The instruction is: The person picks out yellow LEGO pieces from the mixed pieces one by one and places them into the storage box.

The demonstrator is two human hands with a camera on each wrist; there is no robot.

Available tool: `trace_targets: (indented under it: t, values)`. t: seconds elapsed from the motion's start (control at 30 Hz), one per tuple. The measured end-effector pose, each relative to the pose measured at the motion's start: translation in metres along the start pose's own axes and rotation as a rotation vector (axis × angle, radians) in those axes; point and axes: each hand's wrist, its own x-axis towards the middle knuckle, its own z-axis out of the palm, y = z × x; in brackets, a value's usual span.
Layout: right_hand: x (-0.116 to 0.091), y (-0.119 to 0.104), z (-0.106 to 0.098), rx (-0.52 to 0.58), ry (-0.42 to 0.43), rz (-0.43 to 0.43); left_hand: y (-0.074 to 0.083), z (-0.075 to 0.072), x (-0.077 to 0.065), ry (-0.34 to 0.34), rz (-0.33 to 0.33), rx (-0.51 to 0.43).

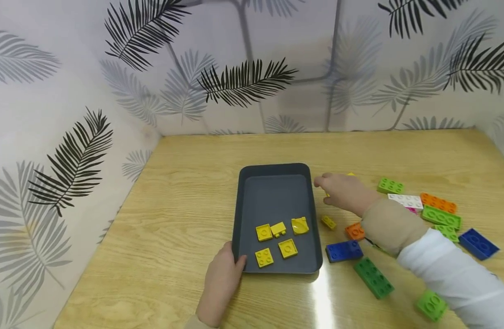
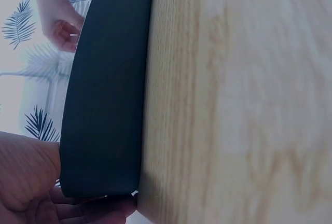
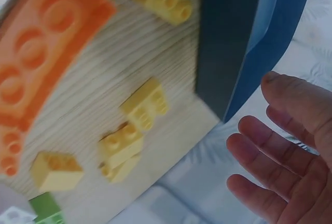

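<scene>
A dark grey tray lies on the wooden table. Several yellow toy bricks sit in its near half, one of them curved. My left hand grips the tray's near left corner, thumb at the rim and fingers around the outside. Just beyond the tray's right side hovers my right hand, holding nothing; its fingers are spread apart in the right wrist view. On the table below it are loose yellow bricks, and a small yellow brick lies beside the tray. My right hand partly hides others.
Right of the tray are scattered a blue brick, a dark green brick, an orange brick, a white brick and several light green bricks. A leaf-patterned wall covering stands behind the table.
</scene>
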Motion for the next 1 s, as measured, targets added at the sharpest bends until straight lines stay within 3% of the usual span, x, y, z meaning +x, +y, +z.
trace_targets:
  t: [0.3,0.6,1.0]
  values:
    - [-0.010,0.029,0.002,0.076,-0.023,0.082,0.001,0.000,-0.001,0.003,-0.006,0.025]
    - [-0.020,0.059,0.012,0.039,-0.010,0.116,0.002,0.001,-0.001,0.013,0.005,0.026]
    - [-0.032,0.080,0.025,0.017,-0.005,0.149,0.002,0.001,0.000,-0.010,0.001,0.020]
